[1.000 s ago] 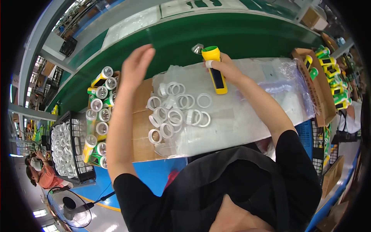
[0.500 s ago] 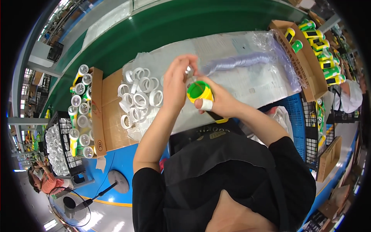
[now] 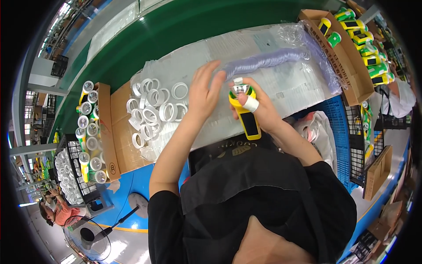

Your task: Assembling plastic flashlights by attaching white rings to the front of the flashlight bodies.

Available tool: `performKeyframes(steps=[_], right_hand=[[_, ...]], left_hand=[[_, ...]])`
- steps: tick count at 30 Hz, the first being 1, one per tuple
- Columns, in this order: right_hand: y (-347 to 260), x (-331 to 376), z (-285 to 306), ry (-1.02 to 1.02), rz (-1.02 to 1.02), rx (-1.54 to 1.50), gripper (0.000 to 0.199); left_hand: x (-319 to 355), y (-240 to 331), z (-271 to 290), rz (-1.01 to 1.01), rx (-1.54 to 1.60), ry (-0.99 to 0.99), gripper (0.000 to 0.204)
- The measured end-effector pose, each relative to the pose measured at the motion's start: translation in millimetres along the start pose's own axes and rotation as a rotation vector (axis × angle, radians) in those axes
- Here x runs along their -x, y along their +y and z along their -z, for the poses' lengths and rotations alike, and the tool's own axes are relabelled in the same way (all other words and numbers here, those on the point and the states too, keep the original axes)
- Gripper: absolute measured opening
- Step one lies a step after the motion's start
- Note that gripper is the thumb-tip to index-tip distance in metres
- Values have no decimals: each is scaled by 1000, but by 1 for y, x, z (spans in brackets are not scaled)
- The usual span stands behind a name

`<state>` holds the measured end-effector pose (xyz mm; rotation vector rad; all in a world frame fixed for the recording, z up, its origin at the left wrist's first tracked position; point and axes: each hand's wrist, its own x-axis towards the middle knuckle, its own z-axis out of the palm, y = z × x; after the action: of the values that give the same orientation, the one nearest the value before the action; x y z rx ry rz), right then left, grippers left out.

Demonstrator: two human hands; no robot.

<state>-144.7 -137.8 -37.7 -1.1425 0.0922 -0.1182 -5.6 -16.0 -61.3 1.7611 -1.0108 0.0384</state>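
Observation:
My right hand [image 3: 263,110], with white tape on its thumb and a fingertip, is wrapped round a yellow-and-green flashlight [image 3: 249,121]. The flashlight's head points up and away, and its dark panel faces me. In the head sits a shiny reflector [image 3: 240,89], partly covered by my taped fingers. My left hand [image 3: 205,90] is empty, its fingers stretched out beside the near-left end of a long row of clear thin discs [image 3: 263,63]. White plastic rings [image 3: 150,115] lie in a loose heap to the left of that hand.
At left, a cardboard box [image 3: 108,132] holds several upright flashlights. Another cardboard box [image 3: 340,61] stands at far right, with more flashlights beyond it. A black crate of white rings [image 3: 66,176] is at lower left, near a standing fan [image 3: 88,235]. A blue crate [image 3: 338,141] stands right.
The reflector now sits in the flashlight's head. My left hand has come away from it, fingers opened, toward the discs. My right hand has shifted right, turning the flashlight more upright.

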Motion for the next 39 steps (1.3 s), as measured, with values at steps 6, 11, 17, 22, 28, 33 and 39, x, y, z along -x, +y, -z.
performKeyframes(steps=[6,11,17,22,28,33,39], right_hand=[[-2,1,17,17,-28,2,42],[-6,-2,16,-15,-28,18,48],[-5,-6,17,-129,-134,22,56],[-7,-8,9,-183,-173,18,64],[-9,-12,7,-324,-185,50,72],[-9,-12,1,-372,-211,60,78],[-10,-16,-7,-318,-138,35,60]], left_hand=[[2,-31,-20,-19,-482,-85,56],[-1,-30,-8,-8,-418,-31,52],[0,18,14,250,543,-129,39],[7,30,24,-19,529,-339,39],[8,40,35,-91,425,-332,37],[3,49,52,-198,252,-349,40],[5,52,55,-261,118,-308,38]])
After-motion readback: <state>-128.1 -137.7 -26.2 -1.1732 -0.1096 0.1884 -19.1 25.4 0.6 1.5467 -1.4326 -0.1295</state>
